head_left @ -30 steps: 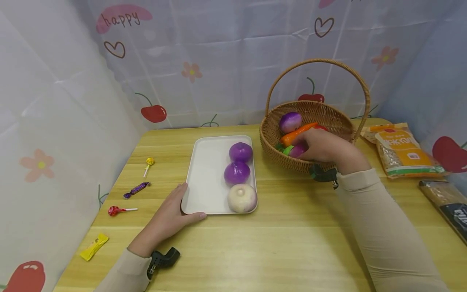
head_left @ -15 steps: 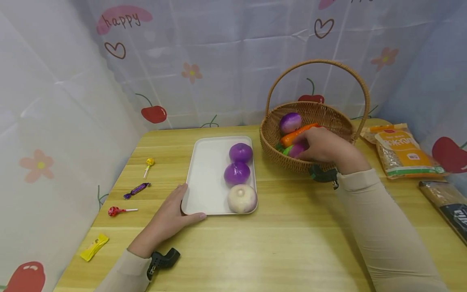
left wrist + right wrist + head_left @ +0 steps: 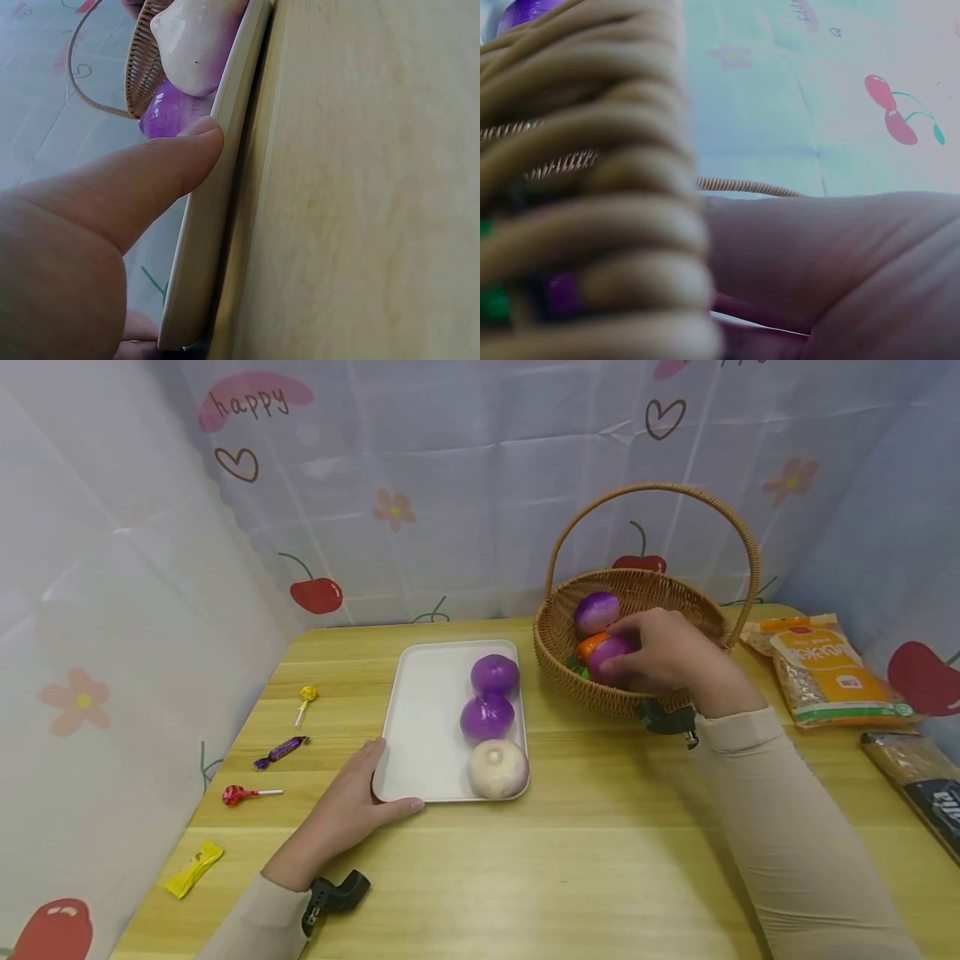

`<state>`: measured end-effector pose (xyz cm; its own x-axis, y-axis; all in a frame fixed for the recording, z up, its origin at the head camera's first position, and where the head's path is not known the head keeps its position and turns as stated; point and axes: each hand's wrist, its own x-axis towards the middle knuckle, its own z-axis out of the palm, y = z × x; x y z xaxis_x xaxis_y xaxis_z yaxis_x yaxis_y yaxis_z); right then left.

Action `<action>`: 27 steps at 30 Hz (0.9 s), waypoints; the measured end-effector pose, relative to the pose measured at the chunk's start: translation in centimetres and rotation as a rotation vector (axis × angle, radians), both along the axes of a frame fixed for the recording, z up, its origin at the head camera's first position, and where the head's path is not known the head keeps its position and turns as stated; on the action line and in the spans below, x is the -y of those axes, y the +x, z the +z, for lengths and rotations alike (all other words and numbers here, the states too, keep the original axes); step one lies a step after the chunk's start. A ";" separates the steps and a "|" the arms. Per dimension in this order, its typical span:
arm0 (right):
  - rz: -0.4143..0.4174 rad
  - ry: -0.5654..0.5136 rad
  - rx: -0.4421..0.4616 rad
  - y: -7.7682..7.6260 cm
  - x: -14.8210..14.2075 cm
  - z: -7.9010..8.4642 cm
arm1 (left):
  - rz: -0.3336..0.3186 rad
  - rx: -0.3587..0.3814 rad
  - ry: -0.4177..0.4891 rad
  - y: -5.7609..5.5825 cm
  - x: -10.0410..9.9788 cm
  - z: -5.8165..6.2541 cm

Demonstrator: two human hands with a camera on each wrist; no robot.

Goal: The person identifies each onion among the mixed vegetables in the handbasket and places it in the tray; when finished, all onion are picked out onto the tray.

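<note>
My right hand [image 3: 663, 647] reaches into the wicker basket [image 3: 570, 681] and holds a purple round vegetable [image 3: 609, 657] between thumb and fingers. Beside it in the basket lie an orange carrot [image 3: 589, 645], partly covered, and a purple-and-white vegetable [image 3: 597, 612]. My left hand [image 3: 345, 806] rests at the near left corner of the white tray [image 3: 420, 727], its thumb straight along the front rim. Down the tray's right side sit two purple onion-shaped vegetables [image 3: 487, 717] and a whitish one [image 3: 498, 768]. In the right wrist view, the basket weave [image 3: 592, 225] hides the fingertips.
On the left lie a yellow lollipop [image 3: 307, 693], a purple wrapped candy [image 3: 282, 751], a red lollipop [image 3: 236, 793] and a yellow wrapped candy [image 3: 194, 868]. An orange-labelled grain bag [image 3: 832, 668] and a dark-labelled packet [image 3: 918, 789] lie right of the basket, whose tall handle [image 3: 656, 487] arches overhead.
My right hand has lifted the purple vegetable slightly and turned it, so its light green part no longer shows and it covers more of the carrot. My left hand and the tray stay put.
</note>
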<state>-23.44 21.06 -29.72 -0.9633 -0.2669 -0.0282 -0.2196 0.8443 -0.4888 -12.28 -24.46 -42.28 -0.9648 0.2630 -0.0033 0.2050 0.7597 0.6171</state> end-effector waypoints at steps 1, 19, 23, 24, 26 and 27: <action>-0.009 -0.004 -0.003 0.0 0.0 0.0 | 0.001 0.002 -0.001 0.0 0.0 0.0; -0.092 -0.070 -0.004 0.2 -0.1 0.7 | 0.002 -0.001 -0.011 -0.1 0.0 -0.1; -0.093 -0.072 -0.048 0.1 -0.1 0.8 | 0.004 0.002 -0.016 -0.1 0.1 -0.2; -0.096 -0.076 -0.058 0.1 -0.1 0.7 | 0.005 0.003 -0.016 -0.1 0.1 -0.2; -0.098 -0.083 -0.076 0.1 0.0 0.7 | 0.006 0.003 -0.016 0.0 0.1 -0.2; -0.100 -0.086 -0.081 0.1 0.0 0.7 | 0.006 0.003 -0.016 0.0 0.1 -0.2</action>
<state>-23.34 21.05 -29.05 -0.9833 -0.1678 0.0700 -0.1786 0.8195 -0.5446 -12.33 -24.51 -42.43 -0.9663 0.2574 -0.0103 0.1988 0.7706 0.6055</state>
